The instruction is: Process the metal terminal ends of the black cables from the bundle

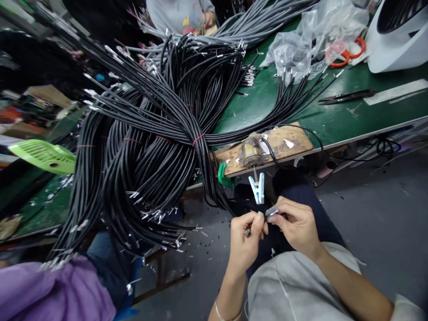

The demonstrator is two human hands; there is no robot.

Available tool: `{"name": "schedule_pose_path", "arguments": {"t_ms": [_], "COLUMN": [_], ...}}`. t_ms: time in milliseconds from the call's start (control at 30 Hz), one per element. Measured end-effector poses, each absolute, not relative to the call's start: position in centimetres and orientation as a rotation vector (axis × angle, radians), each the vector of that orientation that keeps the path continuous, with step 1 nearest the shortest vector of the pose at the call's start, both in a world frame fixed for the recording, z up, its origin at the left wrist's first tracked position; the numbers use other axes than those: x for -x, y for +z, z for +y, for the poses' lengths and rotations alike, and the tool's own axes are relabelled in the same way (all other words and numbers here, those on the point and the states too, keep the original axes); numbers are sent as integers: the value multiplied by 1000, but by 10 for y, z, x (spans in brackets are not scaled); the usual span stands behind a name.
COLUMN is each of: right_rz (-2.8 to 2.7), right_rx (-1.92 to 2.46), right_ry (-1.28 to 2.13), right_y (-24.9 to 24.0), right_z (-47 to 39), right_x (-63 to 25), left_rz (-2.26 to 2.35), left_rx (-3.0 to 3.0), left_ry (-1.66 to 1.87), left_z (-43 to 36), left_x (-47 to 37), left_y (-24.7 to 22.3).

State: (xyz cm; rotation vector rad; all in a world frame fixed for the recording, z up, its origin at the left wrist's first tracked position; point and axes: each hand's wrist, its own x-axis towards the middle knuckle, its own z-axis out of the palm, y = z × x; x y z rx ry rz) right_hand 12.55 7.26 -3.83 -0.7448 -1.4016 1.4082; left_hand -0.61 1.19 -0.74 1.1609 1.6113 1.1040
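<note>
Over my lap, my left hand (246, 235) is closed in a pinch around a black cable close to its end. My right hand (298, 224) pinches the grey, silvery stripped end (272, 212) of that cable, the fingertips of both hands almost meeting. Just beyond them a light blue clothes peg (257, 189) hangs on the shaft of a small motor (250, 151), which is wrapped in clear film. The motor sits on a wooden board (292, 138) at the table edge, with a green clamp (225, 174) beside it. Left of my hands, a large tied bundle of black cables (197, 129) lies over the edge.
Grey cables (264, 18) run across the back of the green table (357, 120). To the right are pliers (347, 96), orange-handled scissors (347, 53), plastic bags (290, 49) and a white fan (394, 44). A co-worker's purple sleeve (60, 290) is at lower left; another person sits opposite.
</note>
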Motion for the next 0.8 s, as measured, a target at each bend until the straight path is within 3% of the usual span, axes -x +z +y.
{"name": "schedule_pose_path", "arguments": {"t_ms": [233, 333, 533, 800], "right_rz": [-855, -903, -1137, -925], "right_rx": [309, 398, 745, 572], "right_ry": [2141, 2339, 2191, 2253], "right_y": [-48, -50, -39, -15], "right_z": [72, 86, 130, 133], "right_x": [-117, -122, -122, -90], "left_rz": [1269, 1332, 1523, 1421], "left_rx": [-1502, -1485, -1394, -1231], "left_ry": [1162, 1259, 1329, 1636], "left_z": [19, 18, 13, 18], "left_x": [22, 20, 17, 23], "left_y": [-8, -15, -20, -32]}}
